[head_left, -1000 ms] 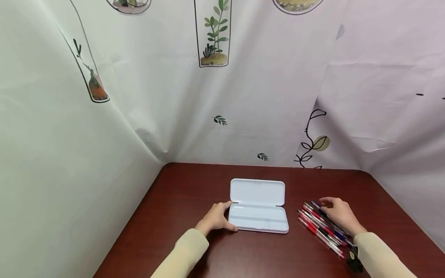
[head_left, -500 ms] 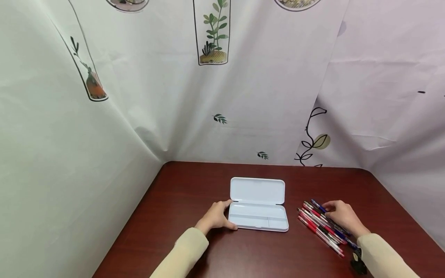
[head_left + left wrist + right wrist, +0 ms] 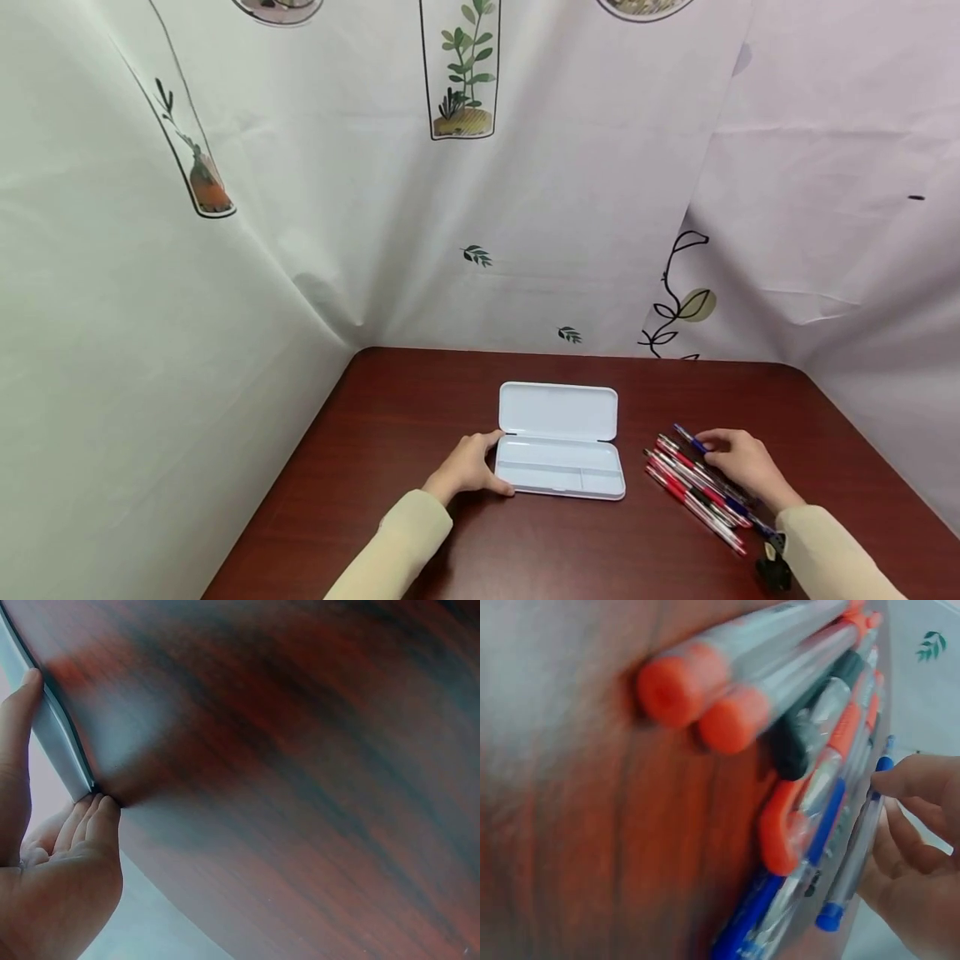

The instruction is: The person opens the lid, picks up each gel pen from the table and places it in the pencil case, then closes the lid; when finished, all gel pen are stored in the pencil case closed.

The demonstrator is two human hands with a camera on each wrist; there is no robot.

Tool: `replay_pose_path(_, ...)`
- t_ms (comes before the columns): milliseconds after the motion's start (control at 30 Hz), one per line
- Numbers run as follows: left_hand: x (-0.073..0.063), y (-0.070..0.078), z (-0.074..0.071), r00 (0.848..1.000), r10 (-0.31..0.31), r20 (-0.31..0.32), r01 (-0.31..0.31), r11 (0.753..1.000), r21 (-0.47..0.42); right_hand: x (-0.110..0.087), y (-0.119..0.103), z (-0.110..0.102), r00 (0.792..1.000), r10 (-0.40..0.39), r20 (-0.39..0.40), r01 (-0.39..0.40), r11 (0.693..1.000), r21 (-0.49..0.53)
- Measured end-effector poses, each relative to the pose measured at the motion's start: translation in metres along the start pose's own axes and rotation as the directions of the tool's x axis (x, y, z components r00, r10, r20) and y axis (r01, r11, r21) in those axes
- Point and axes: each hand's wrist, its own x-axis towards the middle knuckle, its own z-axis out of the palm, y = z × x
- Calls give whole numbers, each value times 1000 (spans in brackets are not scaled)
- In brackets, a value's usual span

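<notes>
Left hand (image 3: 463, 468): positioned at the left end of the pencil case (image 3: 543, 454), with the thumb at the near corner and the fingers toward the hinge. The fingers are spread from the thumb and clamped on that end, which appears to steady it.

Pencil case: flat on the counter (image 3: 405, 408), lid (image 3: 558, 411) folded back on the far side. The tray has one long compartment behind and, in front, a long one beside a short one at the right. No pen lies in any of them.

Pen pile (image 3: 692, 478): to the right of the case and apart from it, lying at a slant on the counter; red, blue and dark parts are visible.

Right hand (image 3: 742, 467): at the far side of the pile, thumb and fingers together — clamped on a blue-capped pen (image 3: 849, 866). Contact between this pen and the counter cannot be confirmed.

Progress, as judged: early. Case opening is done; the pens remain outside it.
</notes>
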Motion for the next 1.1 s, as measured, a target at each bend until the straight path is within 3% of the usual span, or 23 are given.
replay_pose_path(200,-1,2,-1,1000,-10,2,10,1000,-5,0,-6,-2,1000,-1,-1,1,992,124)
replay_pose_path(367,-1,2,-1,1000,-14,4,15,1000,-10,-1,-15,-3,999,11,48,-22,970,240)
replay_pose_path(633,0,1,0,1000,-29,10,29,999,-16,1,-29,1,996,3,88,-28,959,283)
replay_pose_path(1100,-3,4,-1,999,-38,6,38,999,-22,4,-58,18,980,-104,171,47,950,310)
